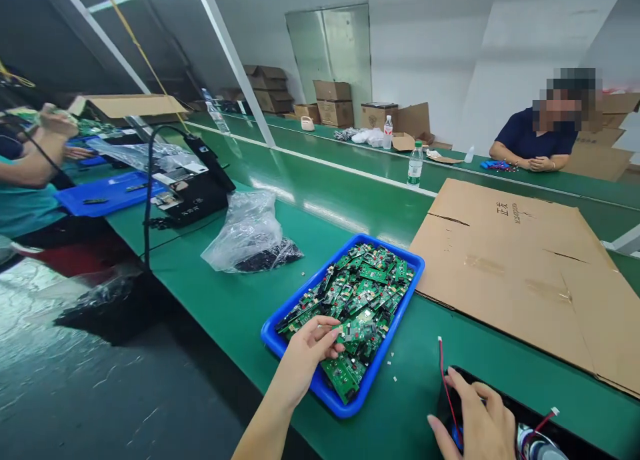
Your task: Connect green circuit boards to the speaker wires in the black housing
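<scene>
My left hand (311, 348) is closed in a pinch on a green circuit board (357, 331). It holds the board just over a blue tray (418, 273) heaped with similar boards (361, 287). At the lower right, my right hand (480, 413) rests over a black housing (575, 440), fingers apart, the index fingertip near its edge. A red wire (442, 361) with a white connector rises beside that hand. Another red lead (545, 420) sticks up to its right, next to a round silvery part (537, 443). The palm covers part of the housing's inside.
A flat cardboard sheet (520, 273) lies right of the tray. Behind and left are a clear plastic bag (250, 230) and a black device (195, 193). A water bottle (415, 165) stands farther back. One person (535, 137) sits across; another person's arm (30, 160) shows at left.
</scene>
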The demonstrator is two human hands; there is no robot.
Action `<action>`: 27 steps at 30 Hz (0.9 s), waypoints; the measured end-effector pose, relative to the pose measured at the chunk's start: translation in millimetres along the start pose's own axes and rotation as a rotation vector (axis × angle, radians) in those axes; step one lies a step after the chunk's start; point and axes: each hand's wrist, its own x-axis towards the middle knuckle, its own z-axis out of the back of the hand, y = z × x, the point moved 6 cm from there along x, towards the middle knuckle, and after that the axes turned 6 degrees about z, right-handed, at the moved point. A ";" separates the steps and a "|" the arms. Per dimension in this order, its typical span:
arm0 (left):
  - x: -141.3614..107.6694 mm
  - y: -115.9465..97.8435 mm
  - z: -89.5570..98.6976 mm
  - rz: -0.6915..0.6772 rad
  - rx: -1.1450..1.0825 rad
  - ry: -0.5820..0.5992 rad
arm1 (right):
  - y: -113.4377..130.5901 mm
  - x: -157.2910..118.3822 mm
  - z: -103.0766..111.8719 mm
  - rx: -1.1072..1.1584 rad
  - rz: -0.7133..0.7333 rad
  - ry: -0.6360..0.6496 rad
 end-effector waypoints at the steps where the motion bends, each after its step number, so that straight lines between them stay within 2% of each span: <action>1: -2.6 0.2 -2.5 -0.016 -0.005 -0.003 | 4.7 1.3 -0.9 0.062 -0.011 -0.019; 5: -14.6 9.3 -24.3 -0.014 -0.040 0.069 | 6.1 0.4 8.2 0.405 -0.202 -0.141; 9: -29.0 26.9 -61.0 0.035 -0.099 0.211 | 0.3 3.1 28.9 0.774 -0.332 -0.326; 12: -39.2 40.5 -86.9 0.092 -0.135 0.312 | -4.4 7.4 39.8 0.954 -0.421 -0.394; 14: -44.6 51.3 -103.2 0.188 -0.169 0.414 | -7.3 8.5 43.5 0.949 -0.482 -0.368; 17: -53.3 64.5 -128.6 0.350 -0.270 0.653 | -11.5 7.6 45.3 0.818 -0.514 -0.263; 19: -57.0 66.7 -140.4 0.370 -0.350 0.746 | -16.7 4.0 43.5 0.732 -0.557 -0.210; 22: -60.8 66.8 -148.0 0.355 -0.418 0.716 | -20.0 0.0 41.1 0.620 -0.553 -0.180; 25: -66.9 65.5 -148.8 0.356 -0.401 0.620 | -9.2 4.4 44.2 0.482 -0.351 -0.199; 27: -70.9 61.9 -148.4 0.337 -0.377 0.582 | 1.8 8.4 49.1 0.410 -0.203 -0.255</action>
